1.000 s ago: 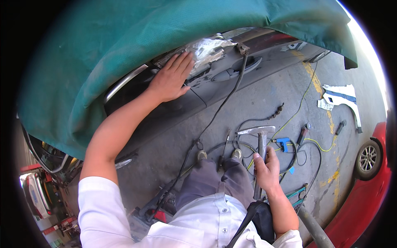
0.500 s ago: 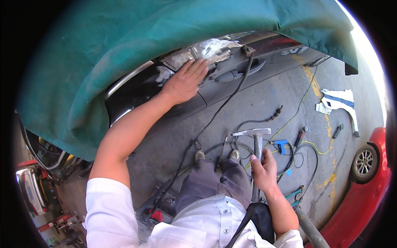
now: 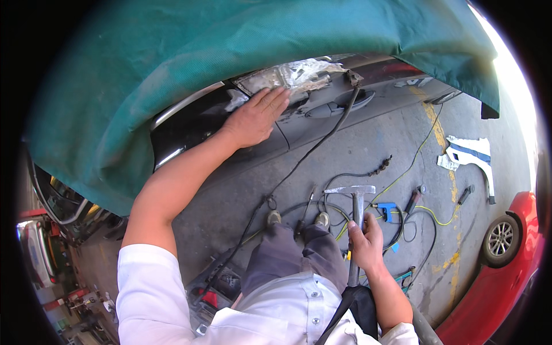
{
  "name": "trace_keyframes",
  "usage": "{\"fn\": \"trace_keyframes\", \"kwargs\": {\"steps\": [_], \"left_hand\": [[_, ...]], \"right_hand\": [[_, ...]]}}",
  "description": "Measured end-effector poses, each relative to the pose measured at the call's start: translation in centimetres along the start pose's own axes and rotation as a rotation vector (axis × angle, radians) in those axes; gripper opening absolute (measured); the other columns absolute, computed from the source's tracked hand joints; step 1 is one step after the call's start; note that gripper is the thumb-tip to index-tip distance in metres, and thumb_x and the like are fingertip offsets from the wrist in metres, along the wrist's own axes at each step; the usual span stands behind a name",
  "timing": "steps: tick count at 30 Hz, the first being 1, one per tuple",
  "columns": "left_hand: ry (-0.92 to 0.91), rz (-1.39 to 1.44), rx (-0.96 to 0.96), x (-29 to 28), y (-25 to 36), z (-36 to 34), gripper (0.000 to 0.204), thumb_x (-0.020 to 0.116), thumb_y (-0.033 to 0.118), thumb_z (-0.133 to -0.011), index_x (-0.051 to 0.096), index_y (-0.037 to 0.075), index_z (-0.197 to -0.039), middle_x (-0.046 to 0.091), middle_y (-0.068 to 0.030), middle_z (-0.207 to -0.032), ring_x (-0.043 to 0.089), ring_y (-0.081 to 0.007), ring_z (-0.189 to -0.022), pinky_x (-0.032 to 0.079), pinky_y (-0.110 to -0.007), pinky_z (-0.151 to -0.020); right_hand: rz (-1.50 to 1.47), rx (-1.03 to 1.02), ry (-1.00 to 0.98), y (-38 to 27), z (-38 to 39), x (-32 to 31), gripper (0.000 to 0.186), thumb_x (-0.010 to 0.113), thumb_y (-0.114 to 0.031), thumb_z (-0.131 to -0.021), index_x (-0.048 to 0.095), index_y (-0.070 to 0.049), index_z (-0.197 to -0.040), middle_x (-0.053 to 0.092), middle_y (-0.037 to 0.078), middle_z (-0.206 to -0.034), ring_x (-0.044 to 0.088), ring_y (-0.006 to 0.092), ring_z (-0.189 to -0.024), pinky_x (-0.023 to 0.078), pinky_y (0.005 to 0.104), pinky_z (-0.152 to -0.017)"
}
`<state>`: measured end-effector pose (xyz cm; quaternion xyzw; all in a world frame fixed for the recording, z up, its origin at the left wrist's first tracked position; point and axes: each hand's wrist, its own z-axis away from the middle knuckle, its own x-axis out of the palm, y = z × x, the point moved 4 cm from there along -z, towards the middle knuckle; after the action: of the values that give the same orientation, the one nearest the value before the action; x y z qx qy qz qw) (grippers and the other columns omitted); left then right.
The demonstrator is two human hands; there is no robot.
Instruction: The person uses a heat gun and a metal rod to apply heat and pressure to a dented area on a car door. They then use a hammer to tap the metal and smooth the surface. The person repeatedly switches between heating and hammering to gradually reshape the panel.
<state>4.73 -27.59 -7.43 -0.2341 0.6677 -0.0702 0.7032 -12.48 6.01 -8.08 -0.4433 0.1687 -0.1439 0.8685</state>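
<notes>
My left hand [image 3: 257, 119] lies flat on a dark car body panel [image 3: 195, 127], its fingers stretched out and close together. The fingertips reach the lower edge of a sanded, bare-metal patch [image 3: 313, 73] with rough, pale areas. To the right of the patch, a cable ending in a clamp [image 3: 355, 77] is attached to the panel, above the door handle [image 3: 330, 109]. Low in front of my body, my right hand [image 3: 367, 242] grips a body hammer [image 3: 357, 208] by its handle. The hammer's long, thin head points up, away from the panel.
A green protective cover [image 3: 230, 40] drapes over the car. Hoses and cables tangle across the floor, with a blue air gun [image 3: 386, 211] and a grinder [image 3: 414, 198] among them. A white fender [image 3: 474, 158] lies right, near a red car [image 3: 494, 287]. A tool tray [image 3: 227, 282] sits lower left.
The view has shifted slightly, so the car appears lower and further right. My left hand has slid a little leftward against the bare patch. The hammer stays in my right hand.
</notes>
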Motion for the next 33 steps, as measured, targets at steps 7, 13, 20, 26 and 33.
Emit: {"fn": "trace_keyframes", "kwargs": {"steps": [7, 13, 20, 26, 33], "left_hand": [[-0.019, 0.051, -0.189, -1.0, -3.3, 4.2, 0.087, 0.068, 0.05, -0.083, 0.041, 0.0, -0.149, 0.029, -0.0175, -0.162, 0.022, -0.0304, -0.153, 0.014, -0.044, -0.126], [0.007, 0.042, -0.215, -0.7, -2.2, 1.7, 0.087, 0.065, 0.052, -0.084, 0.041, 0.0, -0.149, 0.028, -0.0177, -0.162, 0.022, -0.0299, -0.153, 0.014, -0.044, -0.125], [-0.073, -0.091, 0.004, 0.4, 0.6, 2.4, 0.079, 0.066, 0.042, -0.084, 0.044, 0.001, -0.148, 0.027, -0.0152, -0.164, 0.021, -0.0285, -0.153, 0.015, -0.043, -0.125], [-0.105, 0.037, -0.086, 0.0, -1.8, 5.1, 0.08, 0.066, 0.046, -0.084, 0.045, 0.0, -0.147, 0.028, -0.0165, -0.163, 0.021, -0.0293, -0.153, 0.014, -0.043, -0.126], [0.03, 0.011, -0.244, -1.2, -1.2, -3.4, 0.088, 0.059, 0.058, -0.089, 0.038, 0.0, -0.151, 0.027, -0.018, -0.163, 0.018, -0.0312, -0.154, 0.011, -0.043, -0.126]], "right_hand": [[-0.098, -0.081, -0.074, -0.4, -1.2, 1.4, 0.022, 0.062, -0.017, -0.099, 0.051, 0.001, -0.105, 0.052, -0.001, -0.069, 0.046, 0.0054, -0.057, 0.037, 0.0238, -0.049], [-0.026, -0.104, -0.094, 0.3, -2.2, 2.2, 0.021, 0.062, -0.018, -0.099, 0.051, -0.001, -0.103, 0.053, 0.0, -0.069, 0.049, 0.0066, -0.054, 0.039, 0.0236, -0.048], [-0.01, -0.139, -0.118, 0.9, -1.9, 2.6, 0.022, 0.063, -0.018, -0.099, 0.051, 0.0, -0.104, 0.053, 0.0, -0.069, 0.048, 0.0065, -0.054, 0.039, 0.024, -0.047], [0.014, -0.122, -0.113, 1.5, -1.7, 1.6, 0.024, 0.062, -0.017, -0.099, 0.049, 0.001, -0.107, 0.053, -0.001, -0.069, 0.048, 0.0062, -0.054, 0.038, 0.0237, -0.047], [-0.04, -0.067, -0.069, 1.2, -2.2, 2.5, 0.023, 0.061, -0.016, -0.099, 0.049, 0.001, -0.108, 0.053, 0.0, -0.069, 0.048, 0.0068, -0.053, 0.039, 0.0242, -0.046]]}}
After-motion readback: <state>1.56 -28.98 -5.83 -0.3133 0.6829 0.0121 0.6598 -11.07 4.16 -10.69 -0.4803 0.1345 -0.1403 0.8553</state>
